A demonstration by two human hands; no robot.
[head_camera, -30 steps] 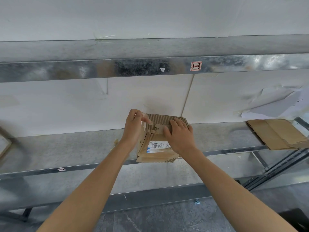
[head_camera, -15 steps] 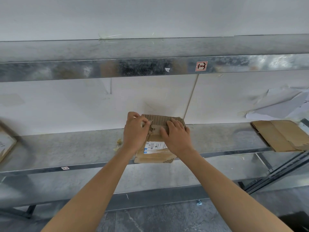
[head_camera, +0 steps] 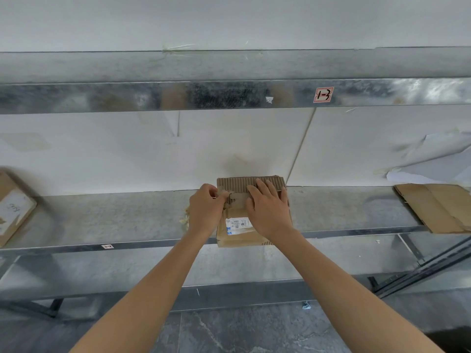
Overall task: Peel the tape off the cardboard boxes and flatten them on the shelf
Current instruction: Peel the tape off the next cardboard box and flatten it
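A small brown cardboard box (head_camera: 238,236) with a white shipping label lies nearly flat on the metal shelf (head_camera: 114,220), its near end hanging over the shelf's front edge. Its far flap shows bare corrugated ridges. My right hand (head_camera: 269,208) presses flat on the top of the box, fingers straight and pointing away. My left hand (head_camera: 206,210) is at the box's left edge, with thumb and fingers pinching a torn strip at the top left corner. I cannot tell whether that strip is tape or cardboard.
A flattened cardboard box (head_camera: 438,207) lies at the shelf's right end. Another box (head_camera: 12,212) with a white label sits at the far left. Crumpled tape scraps (head_camera: 185,220) lie by my left wrist. An upper shelf beam (head_camera: 229,95) runs overhead; a lower shelf sits below.
The box has gone from propped up at an angle to lying nearly flat under my right hand. My left hand stayed at the top left corner.
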